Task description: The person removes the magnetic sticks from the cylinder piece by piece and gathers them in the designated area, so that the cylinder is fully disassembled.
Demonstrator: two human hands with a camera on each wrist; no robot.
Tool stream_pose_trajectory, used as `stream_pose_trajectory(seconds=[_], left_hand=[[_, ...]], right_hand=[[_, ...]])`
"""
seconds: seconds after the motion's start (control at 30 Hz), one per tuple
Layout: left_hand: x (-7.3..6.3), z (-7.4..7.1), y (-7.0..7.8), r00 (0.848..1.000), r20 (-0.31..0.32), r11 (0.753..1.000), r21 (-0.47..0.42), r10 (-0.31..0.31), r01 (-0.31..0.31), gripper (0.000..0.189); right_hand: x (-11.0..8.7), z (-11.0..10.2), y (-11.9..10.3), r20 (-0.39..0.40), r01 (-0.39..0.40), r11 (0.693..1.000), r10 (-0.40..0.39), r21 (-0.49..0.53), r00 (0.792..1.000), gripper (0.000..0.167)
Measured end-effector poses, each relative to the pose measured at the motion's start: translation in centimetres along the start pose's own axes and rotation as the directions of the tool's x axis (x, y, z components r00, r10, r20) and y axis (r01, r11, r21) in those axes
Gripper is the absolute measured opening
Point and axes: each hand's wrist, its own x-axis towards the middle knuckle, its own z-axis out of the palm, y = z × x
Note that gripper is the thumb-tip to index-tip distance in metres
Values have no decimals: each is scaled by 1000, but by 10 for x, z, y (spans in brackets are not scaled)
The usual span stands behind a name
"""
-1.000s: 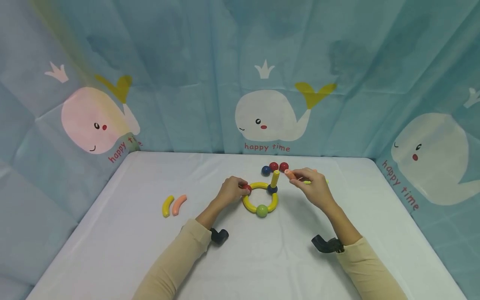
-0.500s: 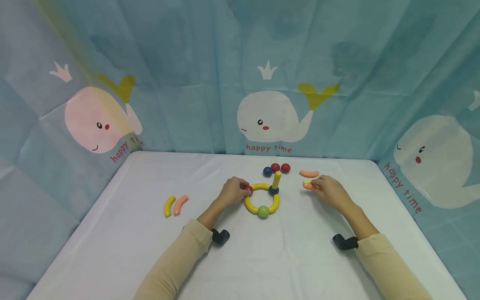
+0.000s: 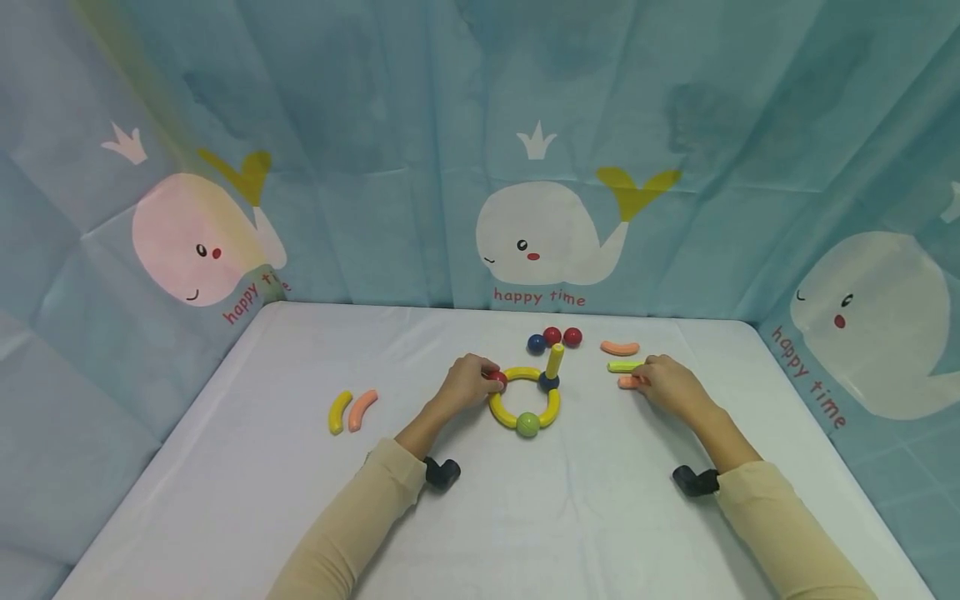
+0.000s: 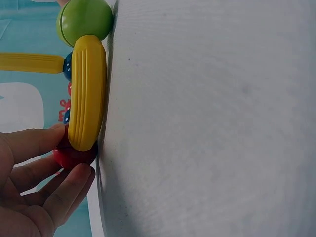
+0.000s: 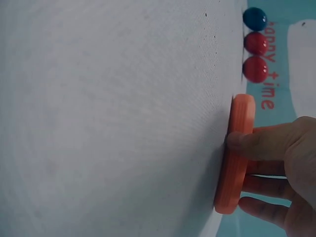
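My left hand [image 3: 463,383] grips a red ball [image 3: 497,381] at the left of a ring of yellow curved sticks [image 3: 501,414] joined by balls. A green ball [image 3: 528,424] sits at the ring's near side. From the dark blue ball [image 3: 549,381] at the back right, a straight-looking yellow stick [image 3: 555,361] stands up. To the right, my right hand [image 3: 670,387] pinches an orange curved stick [image 5: 234,182] at the table surface, thumb on its near side in the right wrist view. A yellow-green stick [image 3: 622,366] lies just behind, partly covered by the fingers.
Behind the ring lie a blue ball [image 3: 536,344] and two red balls [image 3: 573,337]. Another orange curved stick [image 3: 620,348] lies at the back right. On the left rest a yellow curved stick [image 3: 340,412] and an orange curved stick [image 3: 363,410]. White cloth covers the table [image 3: 525,517].
My right hand has moved right, away from the ring, and lowered the orange curved stick to the table beside the yellow-green one. My left hand keeps its grip on the red ball.
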Motion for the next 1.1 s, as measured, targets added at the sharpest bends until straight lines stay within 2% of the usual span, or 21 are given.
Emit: stream_pose_trajectory(seconds=[0.23,0.6,0.77,0.9,1.1], left_hand=[[0,0,0,1000,-3,1000,0,10,-10,32],[-1,1,4,1000,-17,1000,13,-16,16,33],[-2,3,4,999,-32,999,17,-35,35,34],[-2,5,6,998,-30,998,27,-47,48,35],[-3,4,10,998,-22,997,38,-65,66,37]], right_hand=[[2,0,0,22,-14,1000,14,-1,1000,15],[2,-5,-2,40,-55,998,54,38,998,23],[-1,-8,-4,36,-64,983,59,171,998,28],[-3,-11,-7,32,-72,955,65,288,997,30],[-1,-18,-17,54,-111,914,98,390,994,28]])
